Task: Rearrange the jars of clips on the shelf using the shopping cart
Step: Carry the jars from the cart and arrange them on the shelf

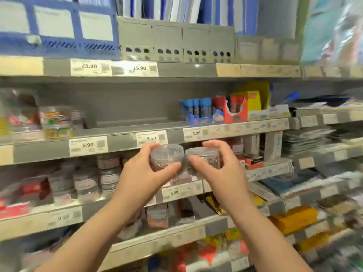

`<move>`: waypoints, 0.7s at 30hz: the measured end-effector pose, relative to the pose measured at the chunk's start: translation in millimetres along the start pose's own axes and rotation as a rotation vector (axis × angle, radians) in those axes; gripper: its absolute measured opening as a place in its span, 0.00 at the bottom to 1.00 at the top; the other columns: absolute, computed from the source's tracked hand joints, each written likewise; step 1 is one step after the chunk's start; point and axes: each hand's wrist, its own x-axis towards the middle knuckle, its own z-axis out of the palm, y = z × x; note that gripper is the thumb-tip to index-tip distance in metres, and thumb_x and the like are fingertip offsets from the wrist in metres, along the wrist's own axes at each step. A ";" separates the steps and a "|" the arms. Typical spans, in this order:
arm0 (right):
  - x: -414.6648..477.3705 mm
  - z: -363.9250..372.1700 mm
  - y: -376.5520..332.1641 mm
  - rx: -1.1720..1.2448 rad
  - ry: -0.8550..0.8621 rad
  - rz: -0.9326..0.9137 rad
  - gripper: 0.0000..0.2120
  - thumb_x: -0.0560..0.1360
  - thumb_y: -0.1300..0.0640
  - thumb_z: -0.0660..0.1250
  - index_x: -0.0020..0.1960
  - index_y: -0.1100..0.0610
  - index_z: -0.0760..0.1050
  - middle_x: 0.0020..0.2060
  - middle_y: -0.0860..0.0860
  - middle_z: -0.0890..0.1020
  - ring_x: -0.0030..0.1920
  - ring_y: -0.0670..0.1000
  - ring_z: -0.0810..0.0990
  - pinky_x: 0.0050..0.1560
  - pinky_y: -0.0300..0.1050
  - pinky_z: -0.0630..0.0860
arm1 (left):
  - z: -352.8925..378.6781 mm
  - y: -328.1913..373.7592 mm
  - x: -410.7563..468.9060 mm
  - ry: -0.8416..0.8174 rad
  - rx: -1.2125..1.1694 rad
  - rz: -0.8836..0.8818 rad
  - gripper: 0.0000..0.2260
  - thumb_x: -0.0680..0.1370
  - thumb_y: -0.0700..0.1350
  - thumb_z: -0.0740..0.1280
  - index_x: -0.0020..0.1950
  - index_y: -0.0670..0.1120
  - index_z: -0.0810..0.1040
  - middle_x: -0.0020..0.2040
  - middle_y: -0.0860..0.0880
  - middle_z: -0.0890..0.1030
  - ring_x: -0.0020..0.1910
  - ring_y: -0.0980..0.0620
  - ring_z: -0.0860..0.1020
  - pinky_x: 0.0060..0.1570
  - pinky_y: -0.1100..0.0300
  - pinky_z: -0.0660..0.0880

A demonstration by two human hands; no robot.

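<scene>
As seen from head height looking forward and down, left hand (145, 173): lifted to the middle of the view, fingers and thumb curled round the left jar (165, 156), thumb across the near side, fingertips hooked over the far rim of the lid.
Left jar: small, upright, clear plastic with a clear lid; dark contents too blurred to name.
Right hand (215, 173): level with the left hand, gripping the right jar (203, 157) in the same way, thumb pressed to the near wall, fingers arched over the top.
Right jar: same size and make, upright, just beside the left jar; touching or a hair apart, cannot tell which.
Place of both jars: held up in the air in front of the shelving, just under the price strip of the middle shelf (121, 141).
Behind the hands: rows of labelled jars (109, 173) on the lower shelf, off to the left, blurred.
Price tag (151, 138): white, reading 9.50, directly above the left jar.
On the middle shelf, left: clear tub (56, 122) full of coloured bands or clips.
On the middle shelf, right: blue and red display boxes (208, 112), standing side by side.
Farthest, top shelf: grey file boxes (176, 42) in a row, with a blue mesh tray (59, 32) to their left.
</scene>
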 end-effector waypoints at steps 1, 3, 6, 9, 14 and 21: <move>13.1 2.7 1.9 0.003 -0.021 -0.005 0.15 0.65 0.43 0.69 0.49 0.41 0.71 0.44 0.37 0.76 0.45 0.36 0.73 0.41 0.31 0.67 | 0.1 -2.3 11.9 0.009 0.013 0.005 0.19 0.67 0.55 0.71 0.54 0.57 0.69 0.37 0.61 0.75 0.34 0.67 0.74 0.34 0.75 0.68; 37.3 6.1 6.7 0.014 -0.045 -0.023 0.14 0.66 0.43 0.69 0.49 0.42 0.71 0.46 0.37 0.76 0.47 0.36 0.72 0.42 0.34 0.68 | 2.2 -5.0 34.7 0.020 0.029 0.015 0.18 0.67 0.55 0.71 0.53 0.57 0.68 0.37 0.62 0.74 0.33 0.69 0.74 0.34 0.78 0.67; 77.0 10.0 16.1 0.027 -0.084 -0.046 0.15 0.67 0.43 0.70 0.51 0.43 0.72 0.46 0.38 0.76 0.49 0.39 0.74 0.46 0.39 0.71 | 6.4 -6.8 71.5 0.038 0.096 0.022 0.18 0.67 0.57 0.71 0.52 0.57 0.68 0.39 0.64 0.72 0.37 0.66 0.72 0.36 0.77 0.66; 117.7 11.5 19.4 0.015 -0.122 -0.082 0.15 0.66 0.42 0.70 0.51 0.42 0.72 0.45 0.38 0.76 0.49 0.41 0.75 0.45 0.40 0.71 | 2.8 -3.8 108.5 0.027 0.154 0.031 0.20 0.65 0.59 0.70 0.53 0.56 0.70 0.41 0.62 0.74 0.39 0.64 0.73 0.35 0.73 0.67; 163.6 13.2 26.9 -0.023 -0.112 -0.161 0.19 0.63 0.38 0.69 0.50 0.42 0.73 0.44 0.43 0.79 0.46 0.43 0.78 0.46 0.43 0.76 | 1.9 -5.0 153.6 -0.042 0.219 0.018 0.20 0.66 0.60 0.70 0.53 0.56 0.71 0.43 0.61 0.75 0.40 0.66 0.73 0.34 0.74 0.68; 177.8 12.8 34.7 -0.030 -0.054 -0.194 0.17 0.63 0.40 0.67 0.49 0.43 0.71 0.39 0.44 0.79 0.39 0.37 0.76 0.38 0.37 0.74 | 12.9 -14.8 191.1 -0.072 0.268 -0.001 0.30 0.68 0.59 0.70 0.66 0.47 0.70 0.53 0.55 0.73 0.50 0.58 0.70 0.39 0.67 0.65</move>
